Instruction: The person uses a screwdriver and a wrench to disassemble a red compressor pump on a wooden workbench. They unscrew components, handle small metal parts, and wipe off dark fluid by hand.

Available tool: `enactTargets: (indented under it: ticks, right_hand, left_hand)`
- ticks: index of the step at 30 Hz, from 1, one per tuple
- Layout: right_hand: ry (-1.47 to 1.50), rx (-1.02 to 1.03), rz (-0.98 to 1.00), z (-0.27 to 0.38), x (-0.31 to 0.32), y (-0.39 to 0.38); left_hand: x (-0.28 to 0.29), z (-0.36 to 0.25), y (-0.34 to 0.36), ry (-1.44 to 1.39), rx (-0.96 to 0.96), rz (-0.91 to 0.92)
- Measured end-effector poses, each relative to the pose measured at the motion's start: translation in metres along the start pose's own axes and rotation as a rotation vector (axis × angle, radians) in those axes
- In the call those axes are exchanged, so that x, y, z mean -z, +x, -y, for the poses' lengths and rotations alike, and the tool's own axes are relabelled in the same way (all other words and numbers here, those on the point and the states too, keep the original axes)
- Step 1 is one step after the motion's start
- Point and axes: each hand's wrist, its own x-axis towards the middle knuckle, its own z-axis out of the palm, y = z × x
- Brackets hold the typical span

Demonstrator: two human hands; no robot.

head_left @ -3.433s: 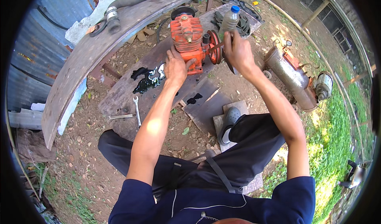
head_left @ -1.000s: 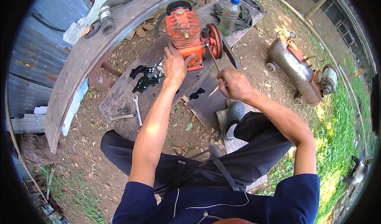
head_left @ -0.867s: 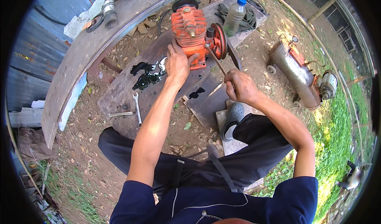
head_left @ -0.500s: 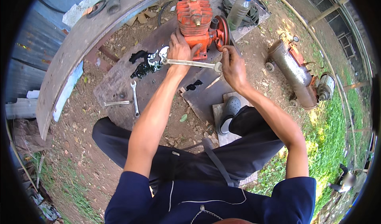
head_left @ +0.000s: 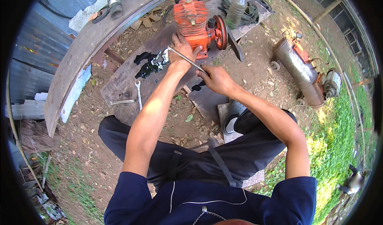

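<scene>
A red, finned compressor pump [head_left: 190, 23] stands on the wooden boards in front of me, its dark-rimmed pulley [head_left: 222, 31] on the right side. My left hand [head_left: 181, 53] grips the pump's lower left, thumb against its base. In my right hand [head_left: 216, 79] is one end of a long wrench [head_left: 186, 59]. It slants up and left, its far end passing over the back of my left hand. Closed fingers hide the near end. Black oil [head_left: 149, 67] is pooled on the board left of my hands. A second wrench [head_left: 138, 93] and a third wrench [head_left: 121, 102] lie nearer to me.
A clear bottle with a blue cap [head_left: 237, 10] stands behind the pulley, beside dark cloth [head_left: 252, 13]. Right on the ground lies a rusty air tank [head_left: 297, 73] with a motor. A curved wooden plank [head_left: 77, 51] bends along the left. Another person [head_left: 354, 182] is far right.
My right hand has moved left and down from beside the pulley. The wrench has swung from nearly level to a steep slant. My left hand stays on the pump.
</scene>
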Motion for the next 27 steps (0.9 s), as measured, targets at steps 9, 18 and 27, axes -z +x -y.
enactTargets:
  ticks: [9, 18, 27]
  right_hand:
    - [0.227, 0.077, -0.591, -0.037, 0.007, -0.006]
    - [0.276, -0.238, -0.476, -0.036, 0.012, -0.005]
    - [0.316, -0.375, -0.319, -0.013, 0.012, -0.002]
  left_hand:
    - [0.014, -0.004, 0.024, 0.028, 0.110, 0.194]
    - [-0.012, 0.016, 0.039, -0.036, 0.122, 0.168]
    - [-0.009, 0.017, 0.033, -0.081, 0.061, 0.138]
